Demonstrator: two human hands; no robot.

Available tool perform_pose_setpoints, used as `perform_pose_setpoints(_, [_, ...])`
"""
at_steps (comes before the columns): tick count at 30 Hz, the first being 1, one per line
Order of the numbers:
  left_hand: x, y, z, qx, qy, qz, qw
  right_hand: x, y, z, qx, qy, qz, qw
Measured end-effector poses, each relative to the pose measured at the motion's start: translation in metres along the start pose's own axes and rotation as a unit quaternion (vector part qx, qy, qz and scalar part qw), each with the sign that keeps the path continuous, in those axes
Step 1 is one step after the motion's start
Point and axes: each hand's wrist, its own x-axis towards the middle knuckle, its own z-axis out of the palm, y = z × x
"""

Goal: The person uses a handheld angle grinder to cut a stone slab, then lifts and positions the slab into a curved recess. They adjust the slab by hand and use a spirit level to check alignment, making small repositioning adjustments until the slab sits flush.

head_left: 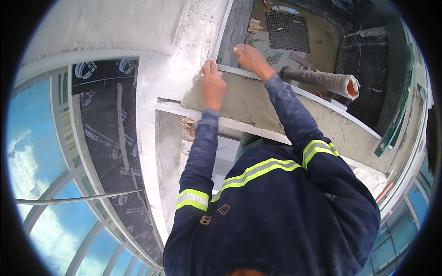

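Observation:
My left hand is at the inner corner of a wall, its fingers pressed together against the end of a pale edge strip. What they pinch, if anything, is too small to tell. Just right of it, my right hand is closed above the inner edge of the ledge; its curled fingers hide whatever they hold. Rough grey mortar coats the ledge below both hands. A second pale strip runs along the ledge's far edge.
Beyond the ledge lies a dark recess with a cloth-wrapped pipe, a black grid mat and a plastic bottle. A white plastered wall rises at left, above black printed sheeting. A thin rod crosses the left side.

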Motion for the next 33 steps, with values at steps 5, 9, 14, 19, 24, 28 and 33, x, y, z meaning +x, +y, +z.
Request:
perform_pose_setpoints(5, [-0.027,0.033,0.016,0.038,-0.010,0.005,0.999,-0.072,-0.006,-0.013,-0.114,0.035,-0.029,0.993])
perform_pose_setpoints(9, [-0.029,0.034,0.015,0.002,-0.026,-0.005,1.000,-0.082,-0.019,-0.019,-0.179,0.054,-0.077,0.979])
perform_pose_setpoints(14, [-0.037,0.033,0.003,-0.019,-0.044,0.006,0.999,-0.076,-0.029,-0.025,-0.167,0.003,-0.046,0.985])
perform_pose_setpoints(19, [-0.118,0.105,-0.027,-0.130,-0.122,0.072,0.981,-0.070,-0.018,-0.026,-0.167,-0.010,-0.070,0.983])
perform_pose_setpoints(24, [-0.195,0.129,-0.050,-0.246,-0.273,0.031,0.930,-0.070,-0.025,-0.027,-0.119,-0.048,0.011,0.992])
perform_pose_setpoints(28, [-0.219,0.118,-0.055,-0.333,-0.123,0.005,0.935,-0.052,0.000,-0.015,-0.137,-0.066,-0.012,0.988])
perform_pose_setpoints(33, [-0.186,0.085,-0.069,-0.398,-0.007,-0.156,0.904,-0.013,0.012,-0.028,-0.071,-0.148,0.039,0.986])
